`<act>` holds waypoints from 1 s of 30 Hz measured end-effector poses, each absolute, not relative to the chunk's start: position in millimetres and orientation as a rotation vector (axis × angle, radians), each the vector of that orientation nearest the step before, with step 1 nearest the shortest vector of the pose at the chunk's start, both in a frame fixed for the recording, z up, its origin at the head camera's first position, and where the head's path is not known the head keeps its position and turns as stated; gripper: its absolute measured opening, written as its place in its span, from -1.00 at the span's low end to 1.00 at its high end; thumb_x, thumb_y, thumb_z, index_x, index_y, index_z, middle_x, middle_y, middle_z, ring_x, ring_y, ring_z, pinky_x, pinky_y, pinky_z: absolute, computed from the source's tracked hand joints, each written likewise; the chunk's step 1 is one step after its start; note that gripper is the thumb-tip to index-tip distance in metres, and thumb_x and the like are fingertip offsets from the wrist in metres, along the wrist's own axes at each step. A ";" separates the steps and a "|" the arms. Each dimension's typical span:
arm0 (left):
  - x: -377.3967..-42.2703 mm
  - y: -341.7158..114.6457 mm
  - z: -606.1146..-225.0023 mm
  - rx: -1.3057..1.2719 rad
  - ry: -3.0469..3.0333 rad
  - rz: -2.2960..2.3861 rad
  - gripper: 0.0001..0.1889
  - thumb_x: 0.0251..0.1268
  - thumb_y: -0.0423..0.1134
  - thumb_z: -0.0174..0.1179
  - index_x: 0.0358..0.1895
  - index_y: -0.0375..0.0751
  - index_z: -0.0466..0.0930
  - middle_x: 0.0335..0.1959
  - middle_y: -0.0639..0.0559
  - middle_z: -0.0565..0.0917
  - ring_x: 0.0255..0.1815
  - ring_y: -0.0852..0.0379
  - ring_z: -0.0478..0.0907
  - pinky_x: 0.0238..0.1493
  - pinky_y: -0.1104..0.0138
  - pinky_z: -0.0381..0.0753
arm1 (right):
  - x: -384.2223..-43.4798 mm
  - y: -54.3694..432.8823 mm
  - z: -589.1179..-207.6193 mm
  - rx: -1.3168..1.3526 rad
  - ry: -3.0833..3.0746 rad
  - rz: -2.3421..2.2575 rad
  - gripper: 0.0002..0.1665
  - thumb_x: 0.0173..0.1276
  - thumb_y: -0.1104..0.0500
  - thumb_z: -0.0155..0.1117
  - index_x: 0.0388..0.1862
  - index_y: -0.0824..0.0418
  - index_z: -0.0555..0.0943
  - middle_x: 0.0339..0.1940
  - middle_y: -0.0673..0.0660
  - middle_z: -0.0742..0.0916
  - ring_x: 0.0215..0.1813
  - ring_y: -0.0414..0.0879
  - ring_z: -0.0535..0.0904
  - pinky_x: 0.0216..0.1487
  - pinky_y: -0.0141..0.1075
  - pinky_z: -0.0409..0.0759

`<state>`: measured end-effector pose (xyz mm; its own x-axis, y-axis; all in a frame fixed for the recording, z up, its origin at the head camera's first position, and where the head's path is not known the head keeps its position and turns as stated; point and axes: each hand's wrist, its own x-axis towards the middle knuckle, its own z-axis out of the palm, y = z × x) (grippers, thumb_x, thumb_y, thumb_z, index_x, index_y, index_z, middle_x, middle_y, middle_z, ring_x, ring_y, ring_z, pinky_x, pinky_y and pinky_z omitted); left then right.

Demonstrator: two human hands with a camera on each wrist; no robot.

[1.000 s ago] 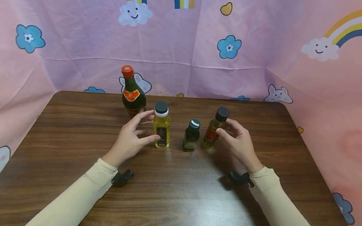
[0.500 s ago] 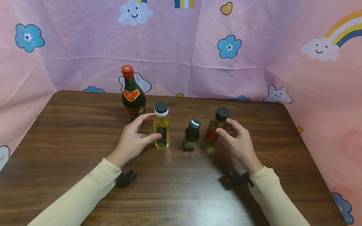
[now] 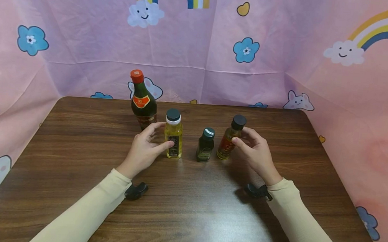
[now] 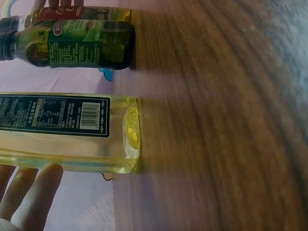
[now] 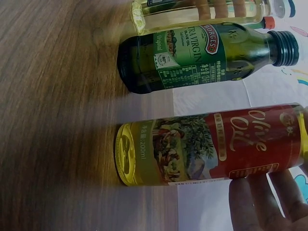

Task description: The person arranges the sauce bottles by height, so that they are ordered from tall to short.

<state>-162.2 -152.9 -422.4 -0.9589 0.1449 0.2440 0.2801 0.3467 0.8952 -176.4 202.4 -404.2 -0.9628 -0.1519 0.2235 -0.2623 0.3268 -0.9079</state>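
My left hand (image 3: 143,151) grips a square bottle of yellow oil (image 3: 175,138), its thumb against the front label and its fingers at the far left side. On the right, my right hand (image 3: 256,153) holds an olive oil bottle (image 3: 225,145) with a red label and black cap, thumb in front. Between them stands a small dark green olive oil bottle (image 3: 205,147), apart from both hands. All three are upright on the table. In the right wrist view, the olive oil bottle (image 5: 207,147) has fingers (image 5: 257,202) along its side.
A tall dark green bottle (image 3: 143,105) with a red cap stands behind my left hand. The brown wooden table (image 3: 186,212) has a pink and purple printed cloth (image 3: 186,51) behind it and at its sides. Black wrist cameras (image 3: 136,191) hang beneath both sleeves.
My left hand has moved slightly right and closed in on the yellow oil bottle, its thumb now further across the label. The right hand and the bottles have not visibly moved.
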 end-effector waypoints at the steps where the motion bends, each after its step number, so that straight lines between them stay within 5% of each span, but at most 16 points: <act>1: -162.1 -152.4 -422.1 -0.396 -2.473 -1.682 -0.32 0.29 -0.18 0.48 0.44 -0.16 0.43 0.42 -0.14 0.51 0.33 -0.15 0.57 0.04 0.09 0.75 | -176.3 202.4 -404.2 0.388 -2.476 1.727 -0.52 0.51 0.21 0.34 0.36 0.26 0.57 0.24 0.24 0.68 0.27 0.06 0.62 0.34 -0.06 0.58; 10: -160.5 -150.3 -420.5 -0.408 -2.441 -1.665 -0.37 0.31 -0.20 0.46 0.41 -0.19 0.45 0.38 -0.15 0.55 0.23 -0.13 0.64 -0.05 0.23 0.76 | -176.0 202.2 -405.3 0.392 -2.476 1.726 -0.52 0.53 0.20 0.32 0.37 0.26 0.56 0.25 0.24 0.68 0.27 0.05 0.61 0.36 -0.05 0.56; 17: -164.0 -148.0 -416.2 -0.393 -2.437 -1.621 -0.37 0.33 -0.17 0.45 0.42 -0.19 0.44 0.37 -0.19 0.56 -0.18 -0.10 0.78 -0.17 0.35 0.73 | -176.3 201.8 -405.4 0.392 -2.475 1.731 -0.51 0.53 0.19 0.32 0.38 0.27 0.55 0.25 0.25 0.67 0.28 0.07 0.61 0.38 0.00 0.54; 24: -175.6 -145.8 -410.3 -0.393 -2.388 -1.593 -0.36 0.33 -0.19 0.45 0.43 -0.20 0.43 0.38 -0.14 0.56 0.30 -0.12 0.59 0.10 -0.06 0.70 | -177.0 202.7 -406.4 0.387 -2.471 1.742 -0.51 0.53 0.19 0.32 0.38 0.26 0.55 0.24 0.24 0.67 0.27 0.06 0.61 0.36 -0.03 0.56; 30: -187.8 -145.3 -404.0 -0.378 -2.375 -1.573 -0.35 0.36 -0.18 0.42 0.45 -0.22 0.40 0.41 -0.16 0.54 0.37 -0.17 0.53 0.22 -0.18 0.60 | -176.7 202.4 -406.9 0.391 -2.469 1.743 -0.50 0.53 0.18 0.32 0.39 0.25 0.55 0.25 0.24 0.67 0.28 0.06 0.61 0.37 -0.04 0.55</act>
<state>-187.8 -145.3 -404.0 -0.9303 0.0689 0.3604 0.3587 0.3775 0.8537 -176.7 202.4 -406.9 -0.9627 -0.1537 0.2228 -0.2614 0.3145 -0.9126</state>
